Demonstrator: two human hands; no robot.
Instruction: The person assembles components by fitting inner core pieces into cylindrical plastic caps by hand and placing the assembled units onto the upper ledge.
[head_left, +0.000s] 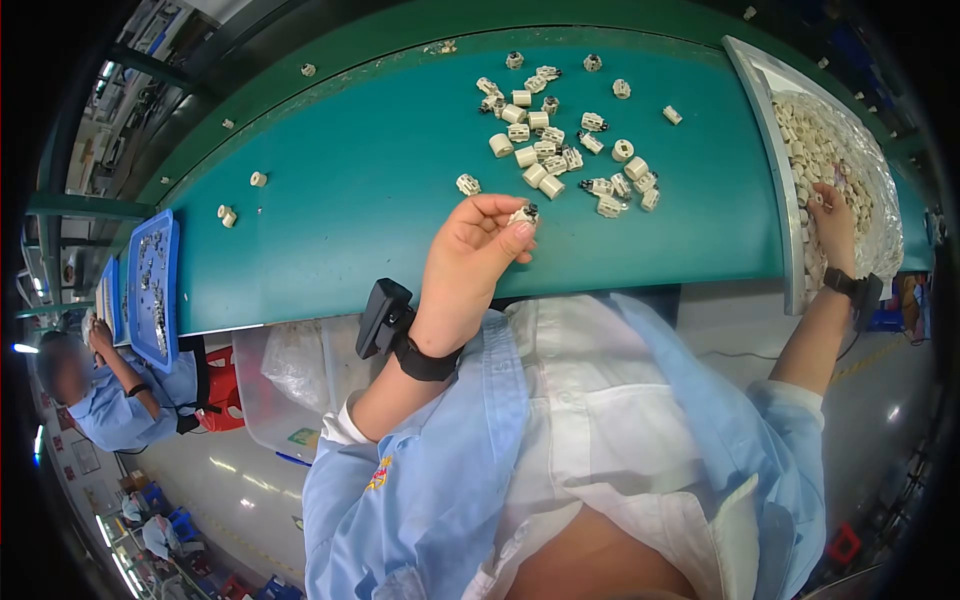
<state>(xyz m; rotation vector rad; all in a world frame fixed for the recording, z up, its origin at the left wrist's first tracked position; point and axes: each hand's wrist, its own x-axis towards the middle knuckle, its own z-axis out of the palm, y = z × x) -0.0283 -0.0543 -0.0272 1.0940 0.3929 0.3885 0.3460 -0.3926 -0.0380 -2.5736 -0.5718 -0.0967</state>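
My left hand [480, 250] is raised over the near edge of the green work surface [350, 200], pinching a small white part with a dark tip [523, 214] between thumb and fingers. Beyond it lies a loose group of white cylindrical caps [501, 146] and white parts with dark ends [593, 122]. At the right, my right hand [832, 225] reaches into a metal-edged tray [785, 200] lined with clear plastic and filled with white caps [812, 140]. Its fingers close round a small white cap [818, 199].
Blue trays [171, 290] with small metal parts stand at the left end. Two white caps [258, 179] lie apart on the left. A co-worker [130, 390] in a blue shirt sits at far left near a red stool [222, 390]. A clear plastic bin [285, 415] is below the edge.
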